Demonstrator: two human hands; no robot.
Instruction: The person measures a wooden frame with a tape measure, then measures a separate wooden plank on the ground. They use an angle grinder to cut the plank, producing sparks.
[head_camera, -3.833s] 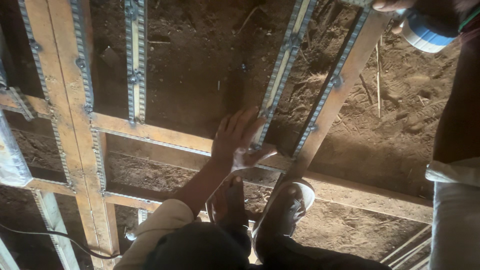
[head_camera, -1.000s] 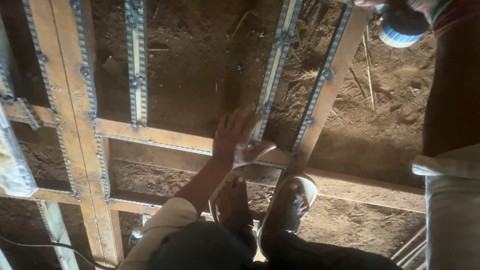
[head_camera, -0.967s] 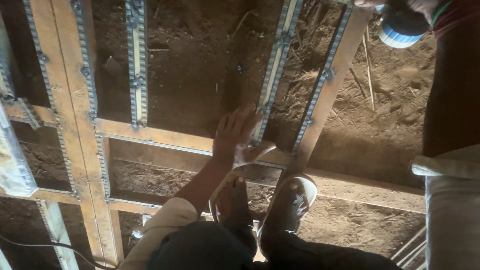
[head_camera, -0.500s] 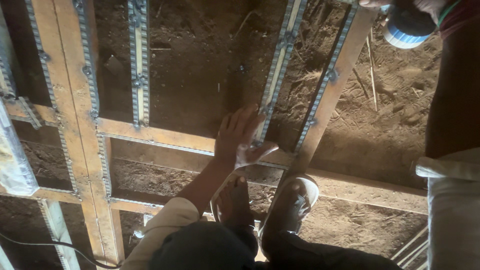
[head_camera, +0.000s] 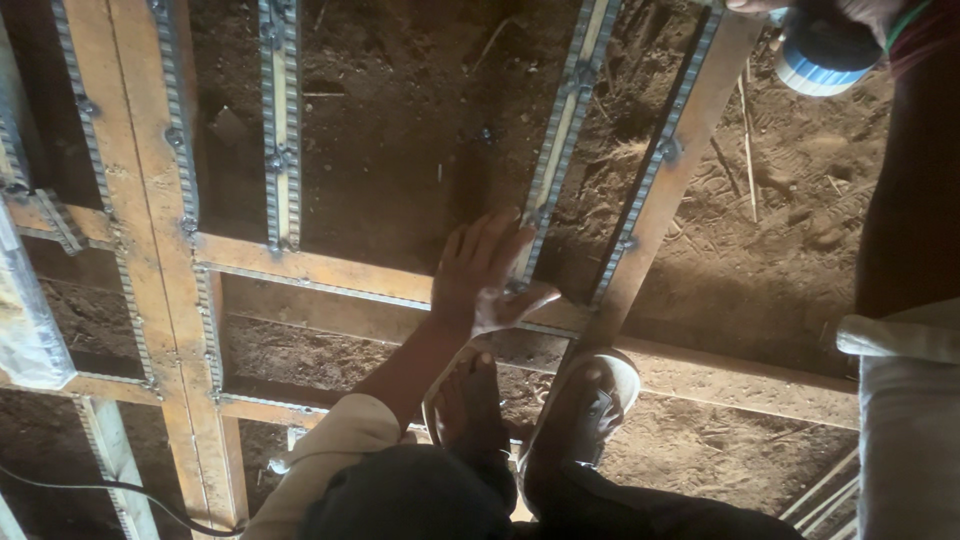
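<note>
Firmly, the right hand (head_camera: 872, 12) clutches a blue-and-white roll (head_camera: 822, 58).

Dim, warm light falls from the far right, brightening the soil (head_camera: 790, 250) there; the left and near edges sink into shadow, with slight overall softness.

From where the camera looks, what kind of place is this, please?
Probably a building site or a rough workshop yard outdoors. A wooden frame lies on bare earth, with ribbed steel bars fastened along its planks. A crouching person presses a hand flat on the frame.
</note>
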